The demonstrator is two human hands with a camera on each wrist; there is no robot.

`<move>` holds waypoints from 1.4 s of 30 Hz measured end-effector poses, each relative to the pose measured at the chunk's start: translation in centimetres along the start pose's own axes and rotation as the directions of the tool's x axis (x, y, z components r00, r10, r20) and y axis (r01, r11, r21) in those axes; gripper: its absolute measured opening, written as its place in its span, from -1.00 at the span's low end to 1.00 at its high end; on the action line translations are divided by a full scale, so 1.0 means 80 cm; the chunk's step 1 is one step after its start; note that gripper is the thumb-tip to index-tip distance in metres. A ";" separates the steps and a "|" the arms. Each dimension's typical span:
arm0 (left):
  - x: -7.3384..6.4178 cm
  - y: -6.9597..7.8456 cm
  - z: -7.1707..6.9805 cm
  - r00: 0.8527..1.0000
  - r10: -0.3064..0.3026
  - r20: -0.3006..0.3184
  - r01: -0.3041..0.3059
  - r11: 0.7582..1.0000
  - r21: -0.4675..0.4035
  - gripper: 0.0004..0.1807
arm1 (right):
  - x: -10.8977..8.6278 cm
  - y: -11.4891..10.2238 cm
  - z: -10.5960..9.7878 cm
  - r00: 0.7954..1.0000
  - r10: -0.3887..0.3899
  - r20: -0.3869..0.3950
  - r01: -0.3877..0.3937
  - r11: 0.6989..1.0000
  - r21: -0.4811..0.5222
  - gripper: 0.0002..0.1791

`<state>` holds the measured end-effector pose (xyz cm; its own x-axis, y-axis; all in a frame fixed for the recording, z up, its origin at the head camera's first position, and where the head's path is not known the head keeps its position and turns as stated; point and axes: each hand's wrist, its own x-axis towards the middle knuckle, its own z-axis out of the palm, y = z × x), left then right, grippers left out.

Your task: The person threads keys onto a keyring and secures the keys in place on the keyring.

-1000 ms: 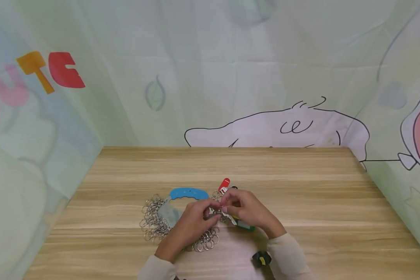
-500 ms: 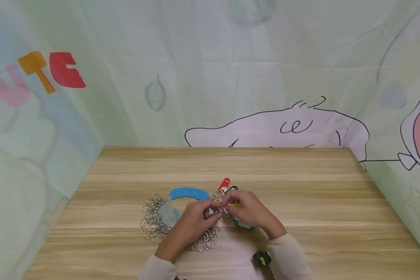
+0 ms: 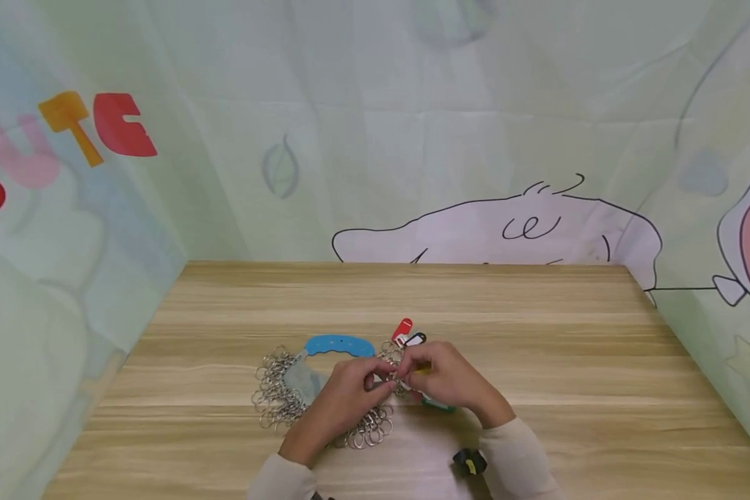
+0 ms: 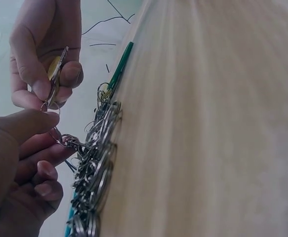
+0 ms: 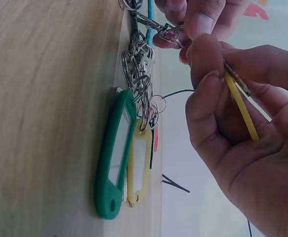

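My left hand [image 3: 348, 389] pinches a key ring [image 4: 56, 132] between thumb and fingertips; the ring hangs from a clasp [image 5: 151, 23] on a ring holder with a blue handle [image 3: 339, 344]. Close against it, the right hand [image 3: 446, 378] grips a key [image 4: 58, 74] together with a yellow key tag [image 5: 241, 106]. The fingertips of both hands meet at the ring. Whether the key sits on the ring is hidden by the fingers. Many metal rings [image 4: 102, 133] hang along the holder beneath the left forearm.
Beyond the right hand lie a red key tag [image 3: 403, 328] and a black-rimmed tag [image 3: 416, 339]. A green tag [image 5: 115, 158] and another yellow tag [image 5: 140, 158] hang from nearby rings. A small black object with a yellow mark [image 3: 469, 461] is by the right sleeve, on the wooden table [image 3: 225, 305].
The key that stuck out below my right fingers a second ago is no longer visible there. The right fingers have shifted slightly, showing more of the black-rimmed tag. My left hand stays nearly still.
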<state>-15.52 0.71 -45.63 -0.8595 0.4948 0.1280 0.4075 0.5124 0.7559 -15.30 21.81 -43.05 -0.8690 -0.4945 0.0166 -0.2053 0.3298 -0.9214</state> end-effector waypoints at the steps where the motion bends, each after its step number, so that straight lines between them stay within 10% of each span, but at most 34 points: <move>1: 0.000 0.000 0.000 1.000 -0.002 0.004 0.002 1.000 -0.002 -0.78 | 0.000 0.000 0.000 1.000 0.001 -0.002 -0.001 1.000 -0.004 -0.80; 16: -0.001 0.002 -0.002 0.994 0.052 0.097 -0.050 0.998 -0.022 -0.41 | -0.002 -0.003 -0.007 0.995 0.103 0.008 -0.103 0.990 0.096 -0.83; 42: -0.002 -0.002 0.000 0.998 0.063 0.015 -0.063 0.998 -0.008 -0.80 | -0.001 -0.001 -0.004 0.999 0.022 0.035 -0.026 0.994 0.109 -0.81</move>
<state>-15.47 0.57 -45.76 -0.8273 0.5368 0.1654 0.4583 0.4749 0.7513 -15.31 22.06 -42.84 -0.8573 -0.5146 -0.0172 -0.1326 0.2529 -0.9584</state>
